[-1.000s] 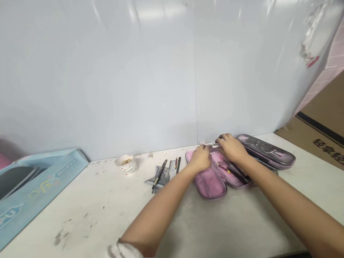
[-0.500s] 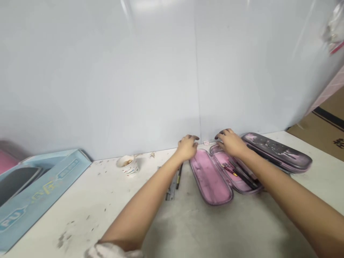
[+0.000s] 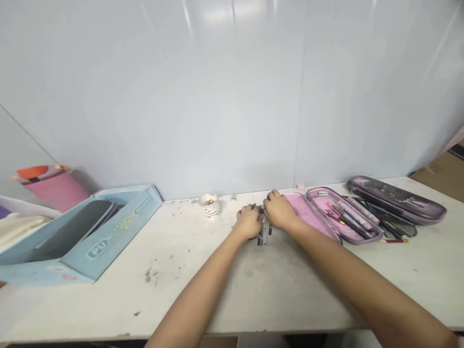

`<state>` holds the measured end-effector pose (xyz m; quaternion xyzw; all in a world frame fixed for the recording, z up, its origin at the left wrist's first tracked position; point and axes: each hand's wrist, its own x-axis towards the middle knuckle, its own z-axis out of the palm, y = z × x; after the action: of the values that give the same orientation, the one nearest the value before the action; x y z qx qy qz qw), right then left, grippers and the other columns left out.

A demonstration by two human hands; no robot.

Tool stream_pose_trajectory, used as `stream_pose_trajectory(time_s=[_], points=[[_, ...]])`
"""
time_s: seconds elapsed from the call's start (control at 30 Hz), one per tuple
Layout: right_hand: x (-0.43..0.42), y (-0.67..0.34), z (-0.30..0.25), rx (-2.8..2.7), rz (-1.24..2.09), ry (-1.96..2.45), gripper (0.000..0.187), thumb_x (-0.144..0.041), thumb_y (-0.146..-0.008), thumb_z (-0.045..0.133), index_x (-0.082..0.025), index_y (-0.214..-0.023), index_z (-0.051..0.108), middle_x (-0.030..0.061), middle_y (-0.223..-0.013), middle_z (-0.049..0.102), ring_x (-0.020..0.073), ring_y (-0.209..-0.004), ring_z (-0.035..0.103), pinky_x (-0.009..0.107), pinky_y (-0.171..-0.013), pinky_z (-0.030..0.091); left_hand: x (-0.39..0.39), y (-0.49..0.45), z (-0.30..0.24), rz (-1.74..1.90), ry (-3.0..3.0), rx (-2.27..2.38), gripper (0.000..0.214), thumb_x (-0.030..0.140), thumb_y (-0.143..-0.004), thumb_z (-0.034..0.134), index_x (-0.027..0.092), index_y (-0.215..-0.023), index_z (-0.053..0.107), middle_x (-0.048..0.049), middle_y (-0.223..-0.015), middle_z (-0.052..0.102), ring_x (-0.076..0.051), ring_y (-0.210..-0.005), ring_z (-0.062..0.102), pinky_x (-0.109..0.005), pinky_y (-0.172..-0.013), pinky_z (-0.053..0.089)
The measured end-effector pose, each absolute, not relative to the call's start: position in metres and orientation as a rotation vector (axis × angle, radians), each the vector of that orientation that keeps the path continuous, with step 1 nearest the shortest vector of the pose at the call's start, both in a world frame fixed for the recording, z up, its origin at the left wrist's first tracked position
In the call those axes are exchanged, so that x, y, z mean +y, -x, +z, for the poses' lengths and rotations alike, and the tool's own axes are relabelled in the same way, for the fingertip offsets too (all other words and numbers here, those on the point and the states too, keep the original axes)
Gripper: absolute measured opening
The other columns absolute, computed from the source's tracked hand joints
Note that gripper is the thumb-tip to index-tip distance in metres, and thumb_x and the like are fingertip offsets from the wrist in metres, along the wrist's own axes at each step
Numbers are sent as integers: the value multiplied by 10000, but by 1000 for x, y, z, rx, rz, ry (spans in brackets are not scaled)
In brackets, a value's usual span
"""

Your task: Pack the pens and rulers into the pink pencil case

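A clear ruler [image 3: 264,237] lies on the table between my two hands, its far part covered by fingers. My left hand [image 3: 249,222] has its fingers curled onto the ruler's left side. From the right, my right hand [image 3: 279,210] has bent fingers at the ruler's far end. A short length of a black pen [image 3: 270,229] shows beneath my right hand. Right of it lies an unzipped pink pencil case [image 3: 311,216], partly behind my right forearm. Pens and pink markers [image 3: 350,217] rest in its right half, along with a small white sharpener or eraser [image 3: 322,193].
A closed dark pencil case [image 3: 397,199] lies at the right, with black pens [image 3: 393,227] and a red pencil [image 3: 395,240] before it. A paper cup [image 3: 210,205] stands near the wall. At left is a blue box [image 3: 119,232] holding a dark case [image 3: 78,229].
My right hand has moved left from over the pencil case to the ruler. My left hand has come down to the ruler too. The view has shifted left.
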<state>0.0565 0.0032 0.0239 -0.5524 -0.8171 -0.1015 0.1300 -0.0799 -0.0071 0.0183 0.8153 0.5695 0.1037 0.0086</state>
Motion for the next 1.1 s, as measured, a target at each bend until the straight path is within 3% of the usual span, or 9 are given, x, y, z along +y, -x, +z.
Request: stream_pose_trajectory(time_s=[0.17,0.37,0.53,0.7,0.9,1.1], points=[[13,-36,10,-2288,-308,1754,291,-252,-741,524,-67,-924,654,222,-1046,556,316,-1043,406,429,-818,322,-22,88,17,444,-2509,1755,297,309,-834,372,216,-1047,557,-104,-1100,542,-261,-1045,485,-429,-871,373],[8,-39,13,-2191,-324,1782,302,-258,-814,424,-84,-910,652,201,-987,581,290,-977,456,409,-790,340,-28,93,21,809,-2307,1705,257,269,-826,399,174,-935,611,-101,-1001,603,-231,-1002,523,-361,-879,375],[-22,-59,29,-2063,-471,1295,262,-299,-847,421,-117,-908,600,130,-977,572,236,-959,459,360,-822,360,-25,79,30,1237,-1805,1426,272,377,-804,469,152,-897,591,-69,-894,652,-173,-843,591,-278,-770,431],[-51,-104,31,-2044,-688,1038,204,-268,-846,443,-135,-901,587,111,-1000,568,234,-1030,428,405,-953,292,-29,40,36,1248,-1649,1207,256,394,-706,589,139,-717,610,-23,-679,621,-144,-675,566,-250,-656,431],[-67,-179,22,-1986,-733,1213,224,-302,-856,426,-143,-882,581,113,-993,564,234,-1024,419,396,-942,284,-36,-28,40,1047,-1542,929,222,254,-748,553,100,-879,644,-67,-846,671,-143,-786,597,-286,-818,435],[-74,-251,-4,-1776,-640,1740,284,-330,-844,403,-130,-900,598,154,-984,551,282,-1003,411,427,-873,295,-42,-89,21,712,-2259,1141,386,347,-769,541,157,-1103,576,-97,-1113,605,-222,-1032,533,-358,-921,389]])
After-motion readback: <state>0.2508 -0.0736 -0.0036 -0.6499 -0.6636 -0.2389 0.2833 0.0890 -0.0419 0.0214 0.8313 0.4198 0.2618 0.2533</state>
